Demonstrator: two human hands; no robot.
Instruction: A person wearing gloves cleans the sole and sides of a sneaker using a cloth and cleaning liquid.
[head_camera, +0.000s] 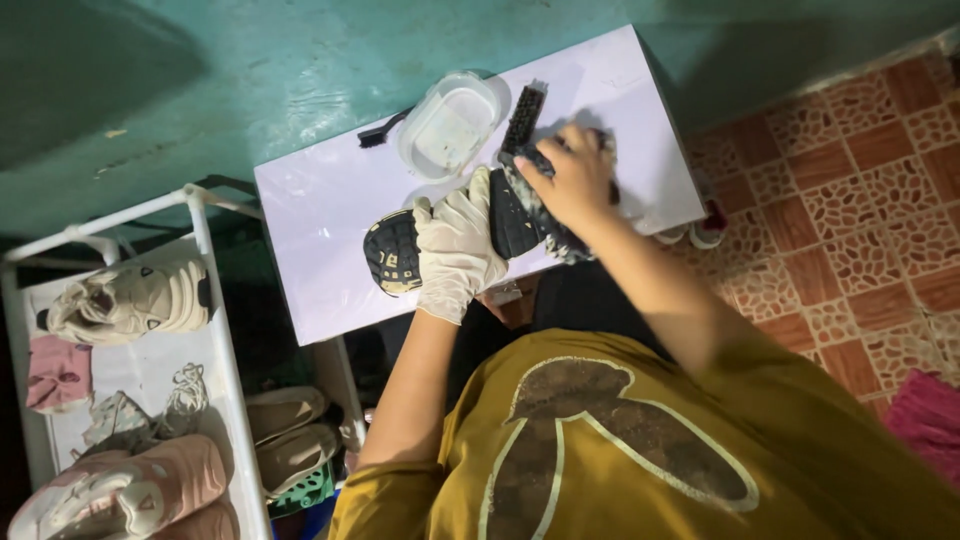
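Observation:
My left hand (455, 245), in a white glove, grips a black shoe (400, 250) turned sole-up on a white table (320, 210). The sole is black with yellowish patches. My bare right hand (572, 178) presses a dark, sudsy cloth or sponge (555, 238) against the heel end of the shoe. A black scrubbing brush (523, 118) lies just beyond my right hand, next to a clear plastic tub (450, 125) holding pale liquid. A small black brush (380, 132) lies left of the tub.
A white metal rack (205, 260) at the left holds several pale and pink shoes (125, 300). More shoes (290, 430) and a green basket (305, 490) sit under the table. Teal wall behind, red patterned tile floor (860, 200) at the right, pink cloth (925, 420) at the right edge.

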